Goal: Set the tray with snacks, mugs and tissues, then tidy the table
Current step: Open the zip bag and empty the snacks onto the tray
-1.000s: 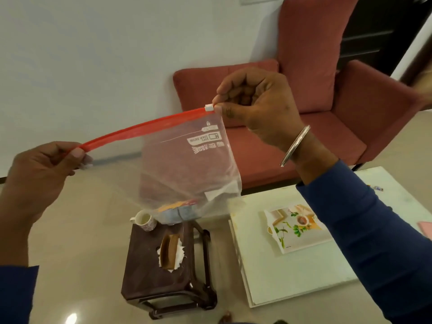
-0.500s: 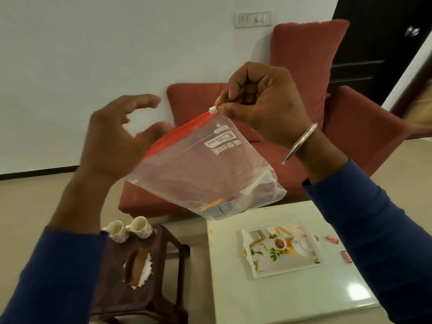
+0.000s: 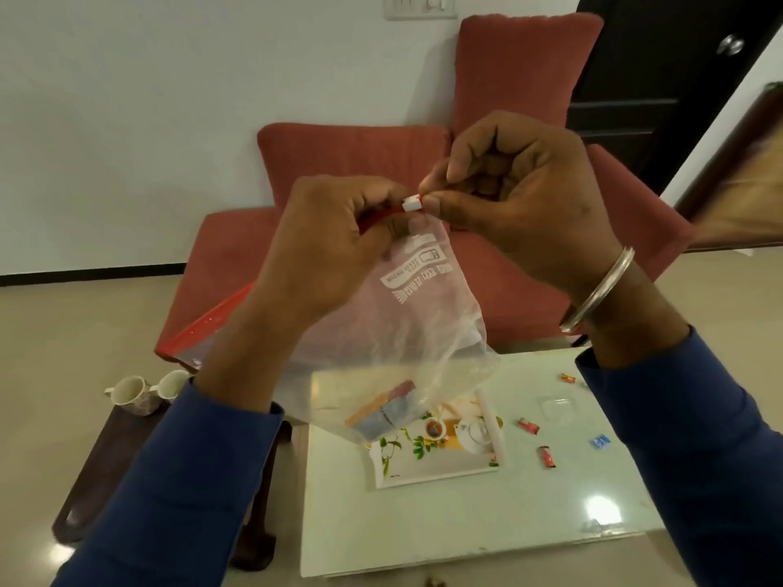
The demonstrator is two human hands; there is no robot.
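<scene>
One white worktop [image 3: 445,527] carries the floral tray [image 3: 436,463]. Above it hangs my clear zip bag [image 3: 381,332], snack packets inside. My left hand [image 3: 334,243] pinches its red seal; my right hand [image 3: 508,201] grips the white slider [image 3: 412,202].

A living room in a home, red armchair [image 3: 423,171] against a white wall [image 3: 169,99], switch plate [image 3: 420,5] above it, dark door [image 3: 661,78] at right, tiled floor [image 3: 63,332], low white counter [image 3: 445,523], small dark stool [image 3: 127,451] with two mugs [image 3: 144,391]
</scene>
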